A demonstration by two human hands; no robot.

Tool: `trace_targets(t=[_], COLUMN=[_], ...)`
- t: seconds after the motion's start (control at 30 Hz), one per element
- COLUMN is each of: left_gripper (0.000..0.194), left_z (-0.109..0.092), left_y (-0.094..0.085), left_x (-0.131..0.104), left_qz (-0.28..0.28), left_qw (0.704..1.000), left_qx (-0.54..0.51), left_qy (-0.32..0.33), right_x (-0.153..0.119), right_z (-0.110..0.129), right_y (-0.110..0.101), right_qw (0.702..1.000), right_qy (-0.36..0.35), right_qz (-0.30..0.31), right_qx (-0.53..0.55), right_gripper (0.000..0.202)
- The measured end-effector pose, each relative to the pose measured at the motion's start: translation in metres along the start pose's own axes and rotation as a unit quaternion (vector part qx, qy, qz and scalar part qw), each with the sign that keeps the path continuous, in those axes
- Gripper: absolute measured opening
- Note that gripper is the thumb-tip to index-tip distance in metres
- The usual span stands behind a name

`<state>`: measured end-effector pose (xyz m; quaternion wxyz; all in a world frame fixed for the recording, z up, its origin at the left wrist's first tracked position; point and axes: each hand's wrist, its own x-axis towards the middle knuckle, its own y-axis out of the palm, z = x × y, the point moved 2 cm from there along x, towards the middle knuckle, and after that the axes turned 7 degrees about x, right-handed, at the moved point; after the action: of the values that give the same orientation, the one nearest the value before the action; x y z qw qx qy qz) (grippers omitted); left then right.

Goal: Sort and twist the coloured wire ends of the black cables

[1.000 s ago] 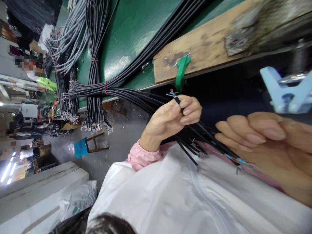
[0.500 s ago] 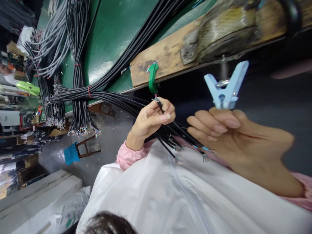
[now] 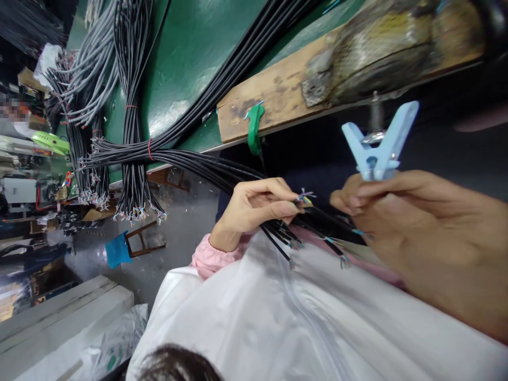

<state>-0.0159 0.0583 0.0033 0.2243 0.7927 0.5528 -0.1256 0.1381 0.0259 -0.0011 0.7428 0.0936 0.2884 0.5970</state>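
Note:
My left hand point(image 3: 260, 209) pinches a black cable end between thumb and fingertips. Thin coloured wires point(image 3: 306, 198) fan out from that end, pointing right. My right hand point(image 3: 428, 238) is closed, its fingers pressed together just under a light blue plastic clip point(image 3: 377, 151). The clip's lower tip is hidden behind the hand, and I cannot make out what the fingers hold. The clip sits on a metal shaft point(image 3: 375, 108) that points down from a tape-wrapped motor point(image 3: 381, 61). Below my left hand, loose black cable ends point(image 3: 283, 238) lie over the white apron.
The motor is fixed to a wooden board point(image 3: 270, 98) along the green table point(image 3: 184, 47). A green hook-shaped piece point(image 3: 255, 127) hangs at its edge. Tied black cable bundles point(image 3: 130, 111) and grey cables point(image 3: 95, 69) lie at left. A blue stool point(image 3: 118, 248) stands on the floor.
My left hand has moved right and down from below the green piece, with the cable's wires now facing right. My right hand has turned and shifted right, its fingers drawn together.

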Motion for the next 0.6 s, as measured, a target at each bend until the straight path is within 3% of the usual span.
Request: trace_targets(t=[0.1, 0.23, 0.43, 0.6], left_gripper=[0.063, 0.061, 0.058, 0.031], left_z=[-0.003, -0.006, -0.004, -0.003], left_y=[0.003, 0.005, 0.006, 0.013], left_x=[-0.003, -0.002, -0.003, -0.005], left_qz=[0.004, 0.023, 0.031, -0.012], left_qw=[1.0, 0.999, 0.997, 0.991], left_qx=[0.019, 0.039, 0.063, 0.099], left_qy=[0.005, 0.012, -0.01, 0.089], right_x=[-0.005, -0.005, -0.004, -0.01], right_z=[0.005, 0.006, 0.006, 0.012], right_y=[0.0, 0.002, 0.001, -0.003], right_qw=[0.99, 0.983, 0.977, 0.963], right_qy=[-0.061, -0.061, -0.097, -0.139], right_qz=[0.032, 0.128, 0.133, 0.084], right_qx=[-0.119, -0.12, -0.138, -0.213], right_gripper=[0.026, 0.027, 0.025, 0.018])
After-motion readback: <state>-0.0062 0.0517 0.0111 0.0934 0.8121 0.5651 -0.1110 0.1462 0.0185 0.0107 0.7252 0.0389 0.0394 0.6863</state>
